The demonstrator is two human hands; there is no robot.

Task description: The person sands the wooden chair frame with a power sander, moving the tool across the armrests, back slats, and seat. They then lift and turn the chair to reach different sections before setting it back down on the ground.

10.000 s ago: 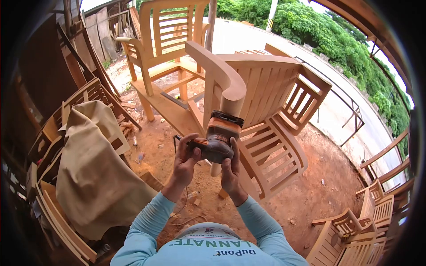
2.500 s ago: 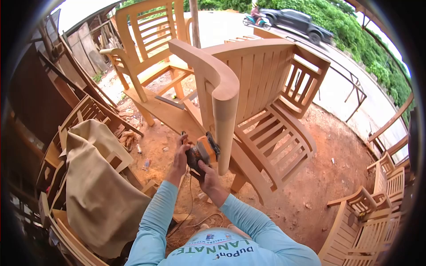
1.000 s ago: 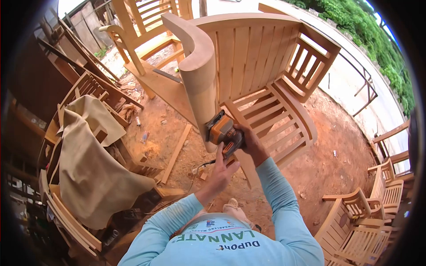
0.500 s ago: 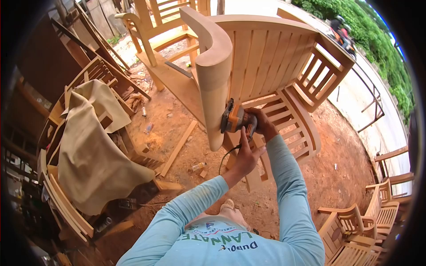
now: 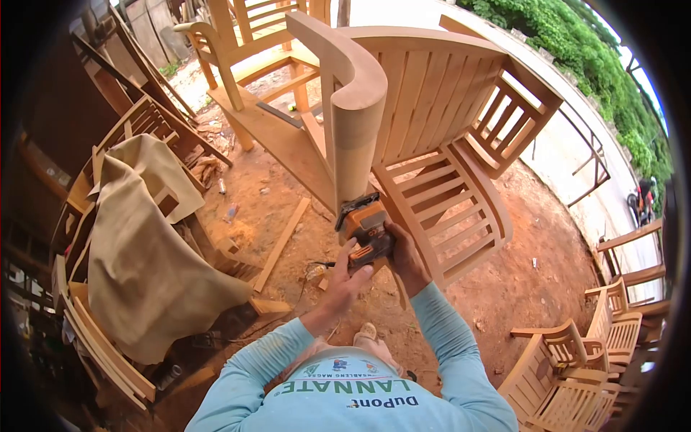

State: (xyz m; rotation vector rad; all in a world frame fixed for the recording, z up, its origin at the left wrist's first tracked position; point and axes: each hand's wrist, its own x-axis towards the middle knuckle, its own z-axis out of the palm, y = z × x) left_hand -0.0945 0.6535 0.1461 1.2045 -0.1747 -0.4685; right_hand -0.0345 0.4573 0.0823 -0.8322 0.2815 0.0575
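Note:
An orange and black power sander point(image 5: 368, 229) rests its pad against the lower end of a thick curved wooden armrest point(image 5: 356, 129). My right hand point(image 5: 407, 255) is wrapped round the sander's body from the right. From the left, my left hand point(image 5: 345, 277) holds its rear part, fingers against the casing. The armrest belongs to a large wooden bench with a slatted back point(image 5: 432, 93) and a slatted seat point(image 5: 450, 216), tilted beyond my hands. A dark cord leaves the sander on its left side.
At left, a tan cloth point(image 5: 144, 266) drapes over stacked wooden parts. A loose wooden strip point(image 5: 282, 245) lies on the dirt floor. Another wooden chair point(image 5: 266, 65) stands behind the armrest. More chairs point(image 5: 568, 360) are at lower right. A motorcycle point(image 5: 639, 203) is on the road.
The sander and both hands have moved down and slightly left, from the armrest's side to its lower end. The sander has turned. The motorcycle has travelled down the road.

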